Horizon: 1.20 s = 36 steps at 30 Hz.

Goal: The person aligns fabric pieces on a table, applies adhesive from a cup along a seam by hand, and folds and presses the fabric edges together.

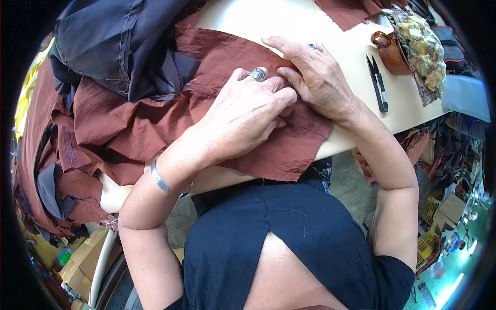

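Reddish-brown cloth (281, 150) lies over the pale table, its lower edge hanging by the front. On it, my left hand (248, 111) has curled fingers pressed together; what they pinch is hidden. A thick silver ring is on one finger, and a metal bracelet is on that wrist. Close beside it to the right, my right hand (318, 77) rests over the cloth's upper right edge. Its index finger is stretched out, and its thumb is apart from it, beside the left fingers. A small ring shows on this hand.
Black-handled snips (378, 85) lie on the table (237, 18) at the right, by a brown mug (393, 54) and a yellowish textured object (424, 51). Dark cloth (111, 46) is heaped at the upper left. Fabric scraps and cardboard (85, 263) are below the table.
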Each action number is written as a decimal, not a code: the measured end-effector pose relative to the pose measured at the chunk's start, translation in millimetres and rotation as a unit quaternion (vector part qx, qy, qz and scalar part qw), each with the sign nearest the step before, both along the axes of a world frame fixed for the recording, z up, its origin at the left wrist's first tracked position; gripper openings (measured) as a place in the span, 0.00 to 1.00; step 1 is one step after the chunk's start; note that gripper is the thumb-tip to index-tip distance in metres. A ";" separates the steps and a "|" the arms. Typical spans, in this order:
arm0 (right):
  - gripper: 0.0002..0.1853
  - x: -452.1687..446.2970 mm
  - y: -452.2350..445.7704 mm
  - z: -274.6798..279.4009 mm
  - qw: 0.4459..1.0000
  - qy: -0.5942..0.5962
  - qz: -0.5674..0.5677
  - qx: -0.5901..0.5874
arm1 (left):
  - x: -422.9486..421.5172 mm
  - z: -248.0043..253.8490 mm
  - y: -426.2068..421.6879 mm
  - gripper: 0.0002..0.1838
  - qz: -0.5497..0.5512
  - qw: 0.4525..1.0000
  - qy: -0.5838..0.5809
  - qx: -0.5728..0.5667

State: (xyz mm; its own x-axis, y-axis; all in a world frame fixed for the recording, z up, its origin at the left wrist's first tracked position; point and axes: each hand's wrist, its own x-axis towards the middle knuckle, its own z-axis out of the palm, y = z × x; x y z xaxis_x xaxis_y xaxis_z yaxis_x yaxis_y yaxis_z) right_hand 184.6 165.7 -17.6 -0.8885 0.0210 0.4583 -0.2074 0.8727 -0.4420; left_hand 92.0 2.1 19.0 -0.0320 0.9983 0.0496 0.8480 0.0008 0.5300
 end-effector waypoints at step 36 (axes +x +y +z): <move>0.24 -4.5 8.6 -6.7 0.997 0.016 -0.017 0.068 | -6.4 9.0 -8.7 0.09 0.049 0.995 0.090 0.002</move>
